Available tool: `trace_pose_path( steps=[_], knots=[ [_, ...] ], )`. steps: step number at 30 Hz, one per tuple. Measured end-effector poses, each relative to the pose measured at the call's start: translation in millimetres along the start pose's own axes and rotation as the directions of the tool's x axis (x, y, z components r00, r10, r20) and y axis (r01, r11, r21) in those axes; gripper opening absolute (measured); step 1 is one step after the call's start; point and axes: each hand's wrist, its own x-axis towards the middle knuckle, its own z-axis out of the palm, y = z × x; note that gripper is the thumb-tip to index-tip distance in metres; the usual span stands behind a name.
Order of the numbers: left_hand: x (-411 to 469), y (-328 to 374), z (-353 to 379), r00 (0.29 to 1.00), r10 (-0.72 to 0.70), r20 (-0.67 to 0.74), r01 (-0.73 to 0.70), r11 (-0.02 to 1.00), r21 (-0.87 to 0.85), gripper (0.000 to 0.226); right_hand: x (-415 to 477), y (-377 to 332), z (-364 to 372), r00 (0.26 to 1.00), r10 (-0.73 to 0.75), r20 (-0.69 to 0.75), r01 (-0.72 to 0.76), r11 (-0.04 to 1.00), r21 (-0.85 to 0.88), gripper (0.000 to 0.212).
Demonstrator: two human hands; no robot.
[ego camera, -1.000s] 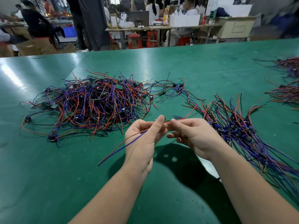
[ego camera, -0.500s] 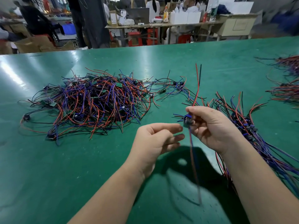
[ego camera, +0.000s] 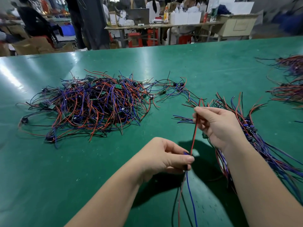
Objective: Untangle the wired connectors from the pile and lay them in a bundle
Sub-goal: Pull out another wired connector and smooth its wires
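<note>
Wired connector (ego camera: 194, 133) now between hands

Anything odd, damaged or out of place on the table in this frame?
Nothing stands out. The tangled pile and laid bundle fit the job; both hands hold one wired connector stretched between them.

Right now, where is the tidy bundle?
In the head view, the bundle lies on the table's right side, just behind the right hand.
</note>
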Motion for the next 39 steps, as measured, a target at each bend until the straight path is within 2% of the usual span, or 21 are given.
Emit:
trace_pose_path(
  steps=[4,7,10,13,15,17,18,20,22,24,25,27,30,33,35,37,39],
  knots=[
    [-2.2,-2.1,-0.3,0.997,-0.067,0.038,0.065,0.996,0.057,0.008,2.4,-3.3,-8.7,0.994,-0.068,-0.090,0.065,0.997,-0.034,0.014],
    [-1.9,-3.1,-0.7,0.997,-0.070,0.029,0.067,0.994,0.089,0.009,3.8,-4.6,-10.1,0.994,-0.029,-0.109,0.026,0.999,-0.028,0.016],
    [-1.1,-2.0,-4.6,0.998,-0.059,0.019,0.057,0.996,0.074,0.010,4.8,-4.1,-9.2,0.997,0.022,-0.073,-0.017,0.997,0.073,0.016],
    [0.4,0.2,-8.1,0.999,-0.015,-0.034,0.015,1.000,-0.012,0.008,8.4,-4.1,-11.8,0.997,-0.027,-0.069,0.041,0.975,0.218,0.007],
    [3.8,1.6,-10.5,0.991,0.015,-0.129,-0.029,0.994,-0.101,0.007,12.1,-6.0,-15.5,0.982,-0.082,-0.169,0.107,0.983,0.147,0.008],
    [7.8,2.7,-14.3,0.972,0.019,-0.235,-0.068,0.977,-0.203,0.008,10.8,-8.3,-17.0,0.953,-0.210,-0.221,0.199,0.978,-0.069,0.021],
    [9.7,3.4,-16.2,0.960,0.016,-0.278,-0.087,0.966,-0.245,0.010,7.3,-9.0,-15.0,0.947,-0.278,-0.159,0.251,0.953,-0.170,0.023],
    [11.9,3.7,-18.4,0.941,0.014,-0.338,-0.122,0.946,-0.302,0.015,-5.8,-5.3,-6.1,0.940,-0.308,0.145,0.340,0.874,-0.346,0.023],
    [12.8,3.5,-18.9,0.929,0.014,-0.371,-0.153,0.925,-0.347,0.023,-19.2,4.2,6.2,0.879,-0.178,0.443,0.418,0.735,-0.533,0.017],
    [13.6,3.2,-20.0,0.924,0.031,-0.381,-0.185,0.909,-0.373,0.025,-26.6,16.3,16.8,0.829,-0.118,0.547,0.510,0.559,-0.653,0.021],
    [14.3,3.0,-20.9,0.922,0.043,-0.384,-0.201,0.901,-0.384,0.026,-27.8,20.6,20.7,0.825,-0.157,0.544,0.542,0.495,-0.679,0.023],
    [15.4,3.3,-22.8,0.918,0.053,-0.394,-0.215,0.900,-0.380,0.031,-28.9,24.6,25.7,0.825,-0.261,0.502,0.563,0.456,-0.689,0.021],
    [15.6,4.2,-22.7,0.929,0.079,-0.362,-0.211,0.916,-0.342,0.041,-27.3,26.6,25.5,0.840,-0.338,0.424,0.542,0.478,-0.691,0.014],
    [14.6,5.2,-22.0,0.950,0.072,-0.303,-0.168,0.938,-0.305,0.049,-23.0,22.9,20.2,0.886,-0.313,0.343,0.463,0.551,-0.694,0.015],
    [14.9,5.1,-22.5,0.955,0.045,-0.295,-0.133,0.949,-0.286,0.044,-17.9,17.0,12.2,0.910,-0.310,0.275,0.411,0.588,-0.697,0.014],
    [15.8,6.4,-25.4,0.937,0.031,-0.348,-0.127,0.958,-0.256,0.034,-9.9,9.6,0.3,0.910,-0.371,0.185,0.377,0.553,-0.743,0.011],
    [16.2,8.2,-33.9,0.872,0.073,-0.484,-0.180,0.967,-0.179,0.025,-2.0,2.2,-15.1,0.892,-0.439,0.105,0.316,0.441,-0.840,0.009]
  ],
)
